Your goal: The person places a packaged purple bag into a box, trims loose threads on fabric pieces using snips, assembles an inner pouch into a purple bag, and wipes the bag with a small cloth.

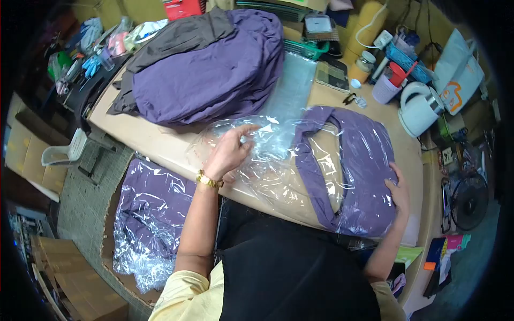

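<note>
A folded purple garment (369, 166) lies on the table inside a clear plastic bag (262, 174). A looped purple strip at its left side frames a bare patch of table. The bag's loose part spreads leftward, wrinkled and shiny. Over this loose plastic is my left hand (233, 152), its fingers stretched toward the right, a gold-coloured watch (209, 180) on the wrist. My right hand (399, 190) rests against the right edge of the bagged garment, thumb and fingers apart. The undersides of both hands are hidden.
A large pile of purple and dark grey cloth (203, 80) sits at the back left. Flat clear bags (294, 80) lie beside it. A white kettle (420, 109) and a lilac cup (385, 88) stand back right. Below left, an open carton (108, 224) holds bagged purple garments.
</note>
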`<state>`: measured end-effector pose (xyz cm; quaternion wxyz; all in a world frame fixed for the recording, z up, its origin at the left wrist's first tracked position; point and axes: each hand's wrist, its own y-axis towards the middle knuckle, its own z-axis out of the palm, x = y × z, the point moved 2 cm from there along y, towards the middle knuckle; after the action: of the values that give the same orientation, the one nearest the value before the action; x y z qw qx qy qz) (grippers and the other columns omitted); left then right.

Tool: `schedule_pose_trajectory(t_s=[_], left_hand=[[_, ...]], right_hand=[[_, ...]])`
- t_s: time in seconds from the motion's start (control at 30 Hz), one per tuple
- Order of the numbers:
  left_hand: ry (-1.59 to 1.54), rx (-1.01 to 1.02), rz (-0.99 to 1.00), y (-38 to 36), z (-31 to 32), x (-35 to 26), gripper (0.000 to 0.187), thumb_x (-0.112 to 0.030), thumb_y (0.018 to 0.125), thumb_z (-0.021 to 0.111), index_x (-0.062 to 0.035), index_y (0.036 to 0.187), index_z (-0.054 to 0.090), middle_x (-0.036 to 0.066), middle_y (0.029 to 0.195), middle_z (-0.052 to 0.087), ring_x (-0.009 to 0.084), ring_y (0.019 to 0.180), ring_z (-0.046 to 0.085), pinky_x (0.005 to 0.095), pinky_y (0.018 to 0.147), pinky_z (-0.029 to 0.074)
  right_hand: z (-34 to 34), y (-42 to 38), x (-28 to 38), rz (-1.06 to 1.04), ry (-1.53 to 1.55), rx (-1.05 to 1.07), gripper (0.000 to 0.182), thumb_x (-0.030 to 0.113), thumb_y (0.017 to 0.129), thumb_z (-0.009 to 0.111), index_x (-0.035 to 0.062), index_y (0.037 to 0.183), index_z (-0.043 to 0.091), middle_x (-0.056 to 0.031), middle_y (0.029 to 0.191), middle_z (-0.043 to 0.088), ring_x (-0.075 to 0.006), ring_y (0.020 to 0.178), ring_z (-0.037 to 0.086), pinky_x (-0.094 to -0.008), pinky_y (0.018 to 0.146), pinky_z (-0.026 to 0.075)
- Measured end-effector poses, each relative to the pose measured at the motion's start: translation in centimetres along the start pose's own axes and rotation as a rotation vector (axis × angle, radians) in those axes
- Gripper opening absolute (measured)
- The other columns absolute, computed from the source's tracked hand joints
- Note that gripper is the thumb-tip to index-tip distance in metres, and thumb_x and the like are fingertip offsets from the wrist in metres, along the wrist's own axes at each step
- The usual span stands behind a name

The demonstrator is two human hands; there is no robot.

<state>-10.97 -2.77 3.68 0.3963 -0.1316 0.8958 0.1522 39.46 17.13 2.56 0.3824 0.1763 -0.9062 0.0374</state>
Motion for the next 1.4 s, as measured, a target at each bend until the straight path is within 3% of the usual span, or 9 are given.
schedule_pose_trajectory(t_s=[0.23,0.4,0.47,0.57,0.67,0.73,0.83,1.03,1.4], left_hand=[[-0.62,-0.177,-0.291,-9.3,-8.8,2.3,0.036,0.0,0.086,0.053,0.0019,0.117,0.071,-0.01,0.065,0.051,-0.0001,0.055,0.035,0.0192,0.052,0.03],[-0.801,-0.84,-0.371,-21.5,-13.5,10.6,0.042,-0.032,0.092,0.071,0.0004,0.118,0.068,0.005,0.104,0.066,0.0135,0.09,0.063,0.0301,0.076,0.055],[-0.55,-1.089,-0.563,-27.6,-15.9,11.4,0.046,-0.032,0.088,0.077,0.0015,0.118,0.066,0.006,0.103,0.066,0.013,0.087,0.061,0.0286,0.075,0.053],[0.199,-1.346,-0.674,-40.6,-21.0,16.1,0.028,-0.014,0.079,0.077,-0.0005,0.104,0.073,0.007,0.099,0.07,0.0154,0.082,0.06,0.0302,0.077,0.049],[0.38,-1.203,-0.825,-49.7,-24.2,16.8,0.041,-0.014,0.082,0.076,-0.0027,0.12,0.067,0.016,0.12,0.066,0.0256,0.104,0.061,0.0377,0.089,0.048],[1.396,-1.208,-1.294,-46.8,-24.1,10.3,0.056,-0.029,0.089,0.072,-0.0132,0.139,0.054,0.022,0.146,0.045,0.0409,0.139,0.038,0.0547,0.108,0.035],[1.153,-1.054,-1.014,-43.4,-23.4,14.7,0.071,-0.045,0.09,0.067,-0.0206,0.15,0.04,0.022,0.161,0.023,0.0497,0.149,0.011,0.0771,0.108,0.015],[0.62,-0.561,-1.139,-30.7,-14.3,28.1,0.082,-0.071,0.09,0.049,-0.0325,0.159,0.025,0.015,0.167,0.007,0.0525,0.149,0.002,0.08,0.108,0.006],[0.782,-0.34,-1.061,-27.8,-11.8,36.0,0.088,-0.074,0.089,0.045,-0.0295,0.16,0.019,0.014,0.168,0.008,0.0465,0.152,0.002,0.0753,0.112,0.007]], right_hand=[[-6.0,2.7,10.9,-0.312,0.125,-0.062,0.025,0.0,0.093,0.06,-0.0036,0.117,0.067,-0.008,0.113,0.067,-0.0169,0.106,0.061,-0.0295,0.1,0.043],[2.4,-0.2,28.8,-0.708,0.263,-0.031,0.024,-0.004,0.088,0.063,-0.0051,0.111,0.069,-0.0114,0.11,0.068,-0.0179,0.109,0.061,-0.0329,0.105,0.04],[7.8,-3.2,36.6,-0.874,0.128,0.061,0.026,-0.005,0.081,0.066,0.0005,0.106,0.073,-0.0105,0.101,0.073,-0.0214,0.117,0.06,-0.0416,0.115,0.031],[17.5,-5.5,43.9,-1.206,0.305,0.261,0.03,-0.004,0.077,0.073,0.0034,0.106,0.074,-0.0113,0.087,0.066,-0.0214,0.08,0.057,-0.0317,0.07,0.047],[28.2,-6.3,47.0,-1.216,0.602,0.49,0.024,-0.001,0.082,0.071,0.0002,0.105,0.072,-0.0139,0.087,0.063,-0.0269,0.077,0.063,-0.0346,0.072,0.05],[35.1,-7.1,47.4,-1.172,0.56,0.551,0.02,0.001,0.084,0.069,-0.0003,0.104,0.072,-0.0158,0.089,0.063,-0.0315,0.083,0.065,-0.0394,0.075,0.052],[45.2,-8.5,44.2,-1.197,-0.013,0.511,0.052,0.013,0.081,0.076,0.0075,0.129,0.057,-0.0207,0.136,0.048,-0.0371,0.114,0.058,-0.0438,0.092,0.049],[49.8,-13.9,35.9,-1.349,-0.626,0.974,0.069,0.049,0.093,0.061,0.019,0.152,0.04,-0.021,0.163,0.021,-0.0457,0.15,0.015,-0.0731,0.113,0.014],[53.3,-13.0,32.6,-1.042,-0.698,1.254,0.067,0.042,0.098,0.053,0.0174,0.156,0.03,-0.0212,0.165,0.012,-0.0436,0.152,0.01,-0.0713,0.113,0.019]])
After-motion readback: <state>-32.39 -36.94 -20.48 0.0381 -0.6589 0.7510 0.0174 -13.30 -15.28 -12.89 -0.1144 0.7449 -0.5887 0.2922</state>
